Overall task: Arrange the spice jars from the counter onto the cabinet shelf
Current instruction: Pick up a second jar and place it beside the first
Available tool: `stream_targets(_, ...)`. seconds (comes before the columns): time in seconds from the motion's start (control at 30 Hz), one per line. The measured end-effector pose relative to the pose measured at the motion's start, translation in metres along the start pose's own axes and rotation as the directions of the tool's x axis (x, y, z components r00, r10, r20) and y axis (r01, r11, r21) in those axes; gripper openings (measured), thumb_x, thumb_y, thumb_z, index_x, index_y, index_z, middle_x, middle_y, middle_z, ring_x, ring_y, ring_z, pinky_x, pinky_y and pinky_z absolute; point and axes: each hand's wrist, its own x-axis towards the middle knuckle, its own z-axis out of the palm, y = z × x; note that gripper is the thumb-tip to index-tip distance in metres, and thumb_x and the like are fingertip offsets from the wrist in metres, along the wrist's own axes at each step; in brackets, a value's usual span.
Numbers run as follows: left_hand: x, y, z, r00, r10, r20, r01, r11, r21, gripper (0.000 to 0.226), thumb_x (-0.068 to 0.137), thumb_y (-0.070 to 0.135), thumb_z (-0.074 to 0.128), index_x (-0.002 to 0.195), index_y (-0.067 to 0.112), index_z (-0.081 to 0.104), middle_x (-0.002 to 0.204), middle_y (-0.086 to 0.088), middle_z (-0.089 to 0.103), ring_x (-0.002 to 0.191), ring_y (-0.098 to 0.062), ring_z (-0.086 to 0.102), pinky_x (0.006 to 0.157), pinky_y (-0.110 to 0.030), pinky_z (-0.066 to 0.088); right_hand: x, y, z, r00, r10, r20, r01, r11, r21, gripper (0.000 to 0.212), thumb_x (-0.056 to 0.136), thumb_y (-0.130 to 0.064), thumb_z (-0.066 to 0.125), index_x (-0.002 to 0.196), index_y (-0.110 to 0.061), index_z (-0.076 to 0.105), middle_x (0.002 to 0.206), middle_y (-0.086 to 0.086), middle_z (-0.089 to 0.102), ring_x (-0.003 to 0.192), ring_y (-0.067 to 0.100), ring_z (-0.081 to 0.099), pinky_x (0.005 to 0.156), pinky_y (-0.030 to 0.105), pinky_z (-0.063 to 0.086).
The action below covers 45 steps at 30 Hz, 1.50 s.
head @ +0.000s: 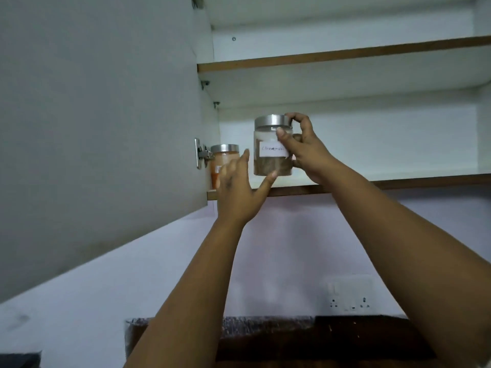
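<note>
From the head view, the cinnamon jar [271, 147] is up in the air, just in front of the bottom cabinet shelf [345, 185], and it does not sit on the shelf yet. It could slip and fall, I think, because the right hand [305, 152] holds it only from one side, with the thumb on the front near the white label [273, 151] and the other fingers [293, 118] curled over the edge of the silver lid [272, 122]. If the lid is loose, the jar could drop away from it. The jar could also bump the orange spice jar [224, 162] that already stands at the left end of the shelf, close to the open cabinet door [106, 115] and its hinge [203, 154]. A hard bump might push that jar over or off the edge. The jar could also catch on the brown front edge of the shelf if it goes in too low. The left hand [239, 192] has its fingers straight and spread, not gripping anything. Its thumb tip touches the bottom of the cinnamon jar, like a little helper under it, and its other fingers point up in front of the orange jar. I cannot tell if they touch that jar. The worktop is hard to see down below.
</note>
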Motion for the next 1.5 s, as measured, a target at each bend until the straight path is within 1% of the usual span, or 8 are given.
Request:
stream_targets(0.13, -0.018, -0.06, 0.032, 0.977, 0.141, -0.158, -0.089, 0.951, 0.296, 0.033, 0.1, 0.038, 0.038, 0.099, 0.011, 0.059, 0.098, -0.009, 0.062, 0.1, -0.031, 0.057, 0.114, -0.044, 0.025, 0.031, 0.04, -0.001, 0.988, 0.141, 0.058, -0.125, 0.966, -0.226, 0.048, 0.093, -0.04, 0.06, 0.131, -0.035, 0.032, 0.113, 0.01, 0.062, 0.105, 0.028, 0.062, 0.088, 0.051, 0.055)
stream_targets(0.27, -0.015, -0.076, 0.043, 0.943, 0.241, -0.229, -0.152, 0.925, 0.349, 0.03, 0.1, 0.033, 0.039, 0.094, 0.011, 0.059, 0.092, -0.007, 0.058, 0.092, -0.025, 0.051, 0.1, -0.042, 0.035, 0.057, 0.053, 0.009, 0.971, 0.22, 0.092, -0.184, 0.936, -0.299, 0.046, 0.095, -0.041, 0.057, 0.132, -0.035, 0.031, 0.121, 0.013, 0.059, 0.111, 0.031, 0.058, 0.081, 0.051, 0.058)
stream_targets(0.47, -0.013, -0.085, 0.048, 0.922, 0.284, -0.262, -0.188, 0.922, 0.338, 0.029, 0.099, 0.034, 0.039, 0.094, 0.013, 0.057, 0.092, -0.005, 0.059, 0.091, -0.025, 0.053, 0.097, -0.04, 0.035, 0.08, 0.071, 0.026, 0.957, 0.26, 0.127, -0.213, 0.93, -0.301, 0.043, 0.096, -0.04, 0.055, 0.131, -0.036, 0.03, 0.123, 0.014, 0.056, 0.113, 0.031, 0.057, 0.068, 0.043, 0.06)
stream_targets(0.9, -0.011, -0.092, 0.055, 0.909, 0.313, -0.275, -0.204, 0.91, 0.361, 0.027, 0.1, 0.038, 0.036, 0.1, 0.016, 0.053, 0.097, -0.006, 0.061, 0.094, -0.027, 0.056, 0.096, -0.041, 0.039, 0.079, 0.08, 0.029, 0.971, 0.212, 0.111, -0.164, 0.927, -0.338, 0.056, 0.099, -0.041, 0.049, 0.145, -0.037, 0.018, 0.128, 0.014, 0.058, 0.117, 0.031, 0.057, 0.084, 0.052, 0.056)
stream_targets(1.17, -0.011, -0.089, 0.05, 0.924, 0.301, -0.236, -0.2, 0.907, 0.371, 0.03, 0.099, 0.037, 0.038, 0.097, 0.014, 0.058, 0.096, -0.005, 0.06, 0.094, -0.026, 0.055, 0.095, -0.041, 0.039, 0.071, 0.074, 0.03, 0.962, 0.254, 0.103, -0.201, 0.91, -0.361, 0.078, 0.098, -0.055, 0.033, 0.149, -0.039, -0.024, 0.154, 0.013, 0.036, 0.131, 0.036, 0.047, 0.083, 0.04, 0.053)
stream_targets(1.27, -0.011, -0.089, 0.048, 0.932, 0.295, -0.212, -0.2, 0.903, 0.38, 0.032, 0.099, 0.038, 0.036, 0.097, 0.014, 0.058, 0.097, -0.006, 0.061, 0.094, -0.027, 0.055, 0.094, -0.041, 0.039, 0.068, 0.075, 0.027, 0.963, 0.267, 0.042, -0.218, 0.859, -0.463, 0.075, 0.098, -0.058, 0.025, 0.15, -0.034, -0.024, 0.16, 0.015, 0.022, 0.131, 0.036, 0.047, 0.093, 0.035, 0.044)
stream_targets(1.43, -0.012, -0.086, 0.043, 0.941, 0.287, -0.176, -0.203, 0.901, 0.384, 0.034, 0.1, 0.039, 0.036, 0.098, 0.013, 0.058, 0.097, -0.006, 0.06, 0.094, -0.027, 0.055, 0.094, -0.042, 0.04, 0.054, 0.067, 0.022, 0.965, 0.259, -0.032, -0.221, 0.749, -0.624, 0.068, 0.104, -0.047, 0.022, 0.152, -0.028, -0.021, 0.153, 0.023, 0.034, 0.107, 0.03, 0.06, 0.104, 0.042, 0.038)
stream_targets(1.5, -0.013, -0.084, 0.041, 0.943, 0.287, -0.168, -0.204, 0.899, 0.387, 0.034, 0.1, 0.037, 0.037, 0.097, 0.012, 0.059, 0.096, -0.006, 0.06, 0.094, -0.027, 0.055, 0.094, -0.042, 0.04, 0.043, 0.065, 0.022, 0.962, 0.268, -0.045, -0.215, 0.653, -0.726, 0.067, 0.103, -0.05, 0.02, 0.152, -0.029, -0.02, 0.149, 0.023, 0.04, 0.119, 0.034, 0.055, 0.105, 0.043, 0.036)
